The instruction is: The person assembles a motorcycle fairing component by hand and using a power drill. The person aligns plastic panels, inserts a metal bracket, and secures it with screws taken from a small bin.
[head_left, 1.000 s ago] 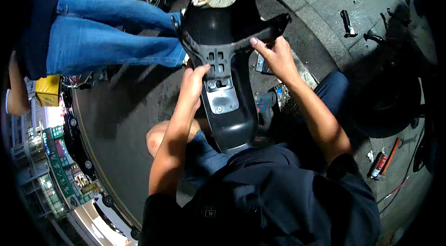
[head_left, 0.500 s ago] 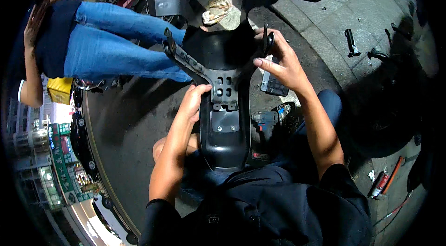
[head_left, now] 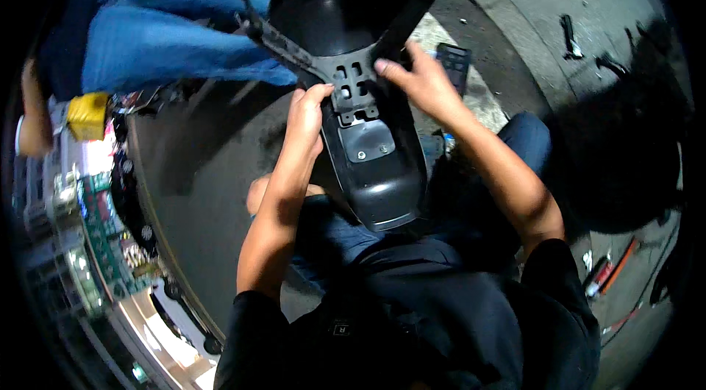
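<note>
A black plastic mudguard (head_left: 386, 195) with a slotted bracket (head_left: 353, 87) and two forked arms lies slanted over my lap, its rounded end toward me. My left hand (head_left: 305, 118) grips its left edge beside the slots, thumb on top and the other fingers out of sight underneath. On the opposite side, my right hand (head_left: 426, 84) holds the right edge below the fork, with the thumb over the rim near the slots. Two bolt heads show on the smooth plate below the bracket. Behind the mudguard's right side, a power drill (head_left: 434, 146) is partly hidden.
A dark, flat tray-like case (head_left: 454, 66) lies right of the mudguard. Loose black parts (head_left: 570, 37) are scattered on the paving. A red can (head_left: 599, 276) and an orange rod (head_left: 620, 266) lie at right. Another person in jeans (head_left: 169, 37) stands at left, near a yellow box (head_left: 87, 116).
The mudguard has tilted, its far end swinging left and up, its near end right. My right hand has slid down from the fork arm to the edge by the slots. My left hand keeps its grip.
</note>
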Demonstrator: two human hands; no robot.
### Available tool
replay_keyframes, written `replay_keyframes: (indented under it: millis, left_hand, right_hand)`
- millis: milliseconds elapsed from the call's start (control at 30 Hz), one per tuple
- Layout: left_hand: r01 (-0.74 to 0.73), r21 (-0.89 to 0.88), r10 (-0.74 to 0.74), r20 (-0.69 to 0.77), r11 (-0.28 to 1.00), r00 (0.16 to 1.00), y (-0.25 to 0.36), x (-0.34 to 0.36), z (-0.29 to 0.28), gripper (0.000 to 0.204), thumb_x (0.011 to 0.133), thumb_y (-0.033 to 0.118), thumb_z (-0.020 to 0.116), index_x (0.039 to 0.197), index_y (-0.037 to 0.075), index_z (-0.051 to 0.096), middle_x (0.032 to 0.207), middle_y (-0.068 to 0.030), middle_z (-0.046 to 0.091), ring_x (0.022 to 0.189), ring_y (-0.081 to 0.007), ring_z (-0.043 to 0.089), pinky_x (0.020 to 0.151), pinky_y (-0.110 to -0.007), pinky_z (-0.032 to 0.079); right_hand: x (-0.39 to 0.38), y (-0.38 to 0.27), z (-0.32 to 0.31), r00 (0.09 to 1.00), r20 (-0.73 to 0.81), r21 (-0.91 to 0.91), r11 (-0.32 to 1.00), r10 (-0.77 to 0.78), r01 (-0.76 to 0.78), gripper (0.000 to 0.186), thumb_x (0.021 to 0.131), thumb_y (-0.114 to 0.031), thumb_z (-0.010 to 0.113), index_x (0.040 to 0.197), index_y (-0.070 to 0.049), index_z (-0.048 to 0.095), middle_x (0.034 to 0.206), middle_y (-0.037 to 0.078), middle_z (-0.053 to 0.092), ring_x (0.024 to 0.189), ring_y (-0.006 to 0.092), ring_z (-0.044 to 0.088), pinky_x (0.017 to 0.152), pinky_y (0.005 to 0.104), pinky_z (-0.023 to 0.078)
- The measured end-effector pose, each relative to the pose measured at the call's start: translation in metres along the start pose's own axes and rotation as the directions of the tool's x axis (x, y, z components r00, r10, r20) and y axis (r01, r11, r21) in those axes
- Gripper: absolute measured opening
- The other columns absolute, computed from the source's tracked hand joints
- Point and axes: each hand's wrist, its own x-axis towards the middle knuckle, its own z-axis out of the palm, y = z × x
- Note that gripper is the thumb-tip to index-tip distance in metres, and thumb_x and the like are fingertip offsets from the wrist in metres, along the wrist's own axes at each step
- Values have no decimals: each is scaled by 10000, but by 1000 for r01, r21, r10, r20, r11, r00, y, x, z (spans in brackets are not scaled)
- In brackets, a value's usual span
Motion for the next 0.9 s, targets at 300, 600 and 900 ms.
replay_keyframes:
  millis: [300, 600, 900]
  left_hand:
    - [53, -2, -52, 92, 999, 994, -53, 21, 21, 264, 784, 102, 619, 963, -26, 473, 973, -127, 579, 930, -226, 578, 873, -360, 483]
    - [150, 159, -200, 375, 976, 905, -95, 48, 42, 313, 790, 146, 627, 1008, -41, 503, 982, -143, 607, 924, -232, 609, 841, -372, 504]
    - [158, 201, -249, 604, 967, 757, -104, 29, 40, 350, 908, 299, 619, 1091, 1, 645, 1100, -91, 662, 992, -168, 614, 920, -292, 446]
  right_hand:
    - [-53, 39, -11, 809, 144, 65, 811, 569, -582, 668, 805, -339, 740, 1283, 68, 512, 1179, 252, 614, 1086, 271, 601, 936, 346, 449]
    - [-96, 47, -9, 752, -236, -163, 738, 616, -655, 517, 741, -358, 730, 1105, -1, 641, 1050, 231, 668, 1010, 389, 635, 887, 434, 490]
    - [-105, 56, -3, 729, -510, -327, 680, 457, -656, 560, 748, -445, 748, 945, 65, 623, 901, 290, 653, 898, 425, 643, 810, 478, 497]
